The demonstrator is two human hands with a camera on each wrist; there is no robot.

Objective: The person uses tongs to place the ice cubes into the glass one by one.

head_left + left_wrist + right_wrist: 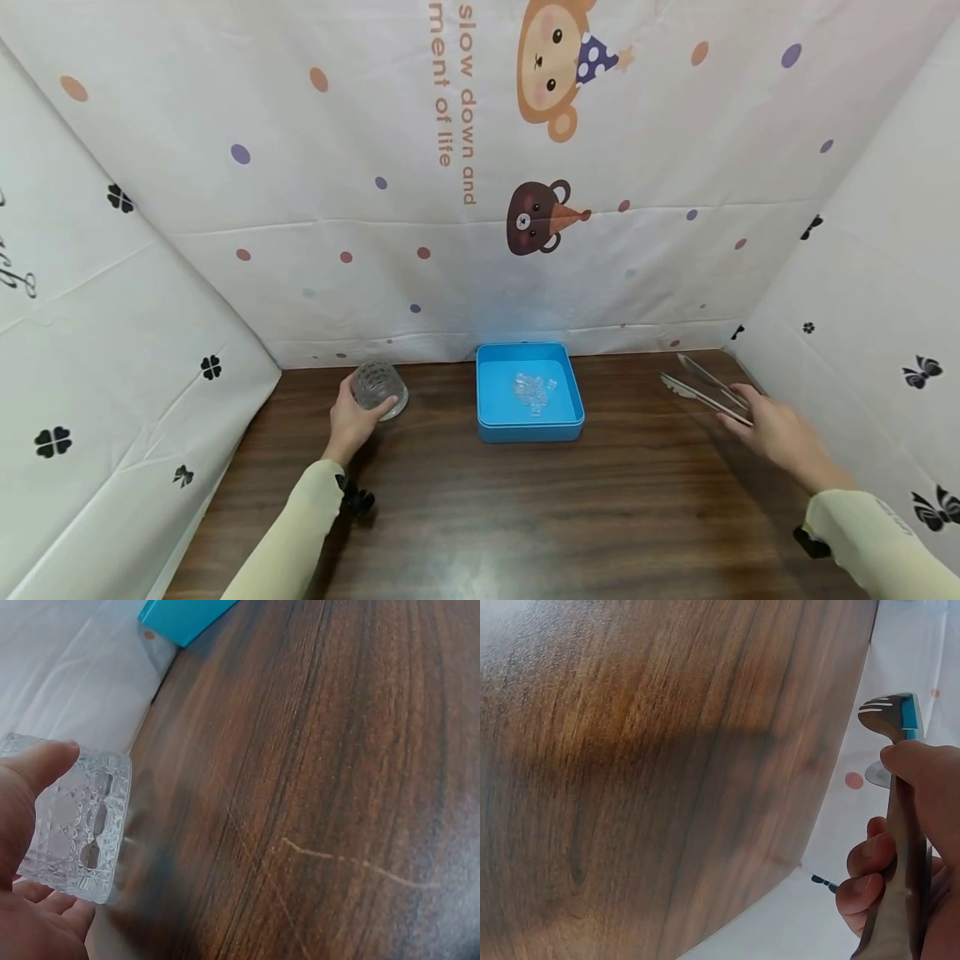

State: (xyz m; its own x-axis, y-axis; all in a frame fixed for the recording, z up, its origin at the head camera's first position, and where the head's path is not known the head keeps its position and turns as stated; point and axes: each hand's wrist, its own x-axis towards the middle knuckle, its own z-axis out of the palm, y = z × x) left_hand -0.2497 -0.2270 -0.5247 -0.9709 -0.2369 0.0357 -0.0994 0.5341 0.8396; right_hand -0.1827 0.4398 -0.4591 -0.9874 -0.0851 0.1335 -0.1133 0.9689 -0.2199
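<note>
My left hand (352,422) holds a clear cut-glass tumbler (375,387) near the back left of the table. In the left wrist view the thumb lies along one side of the patterned glass (75,817), the other fingers on the opposite side. Over at the right, my right hand (776,433) grips metal serving tongs (708,396), whose two arms stand apart and point to the back left. A slotted tip of the tongs (885,716) shows in the right wrist view. Between the hands sits a blue rectangular box (528,433) with several clear, ice-like cubes (534,392) in it.
The dark wooden table (510,508) meets a printed white cloth (442,275) at the back. More white cloth rises along the left side (127,350) and the right side (855,275), close to the right hand. The blue box stands near the back cloth.
</note>
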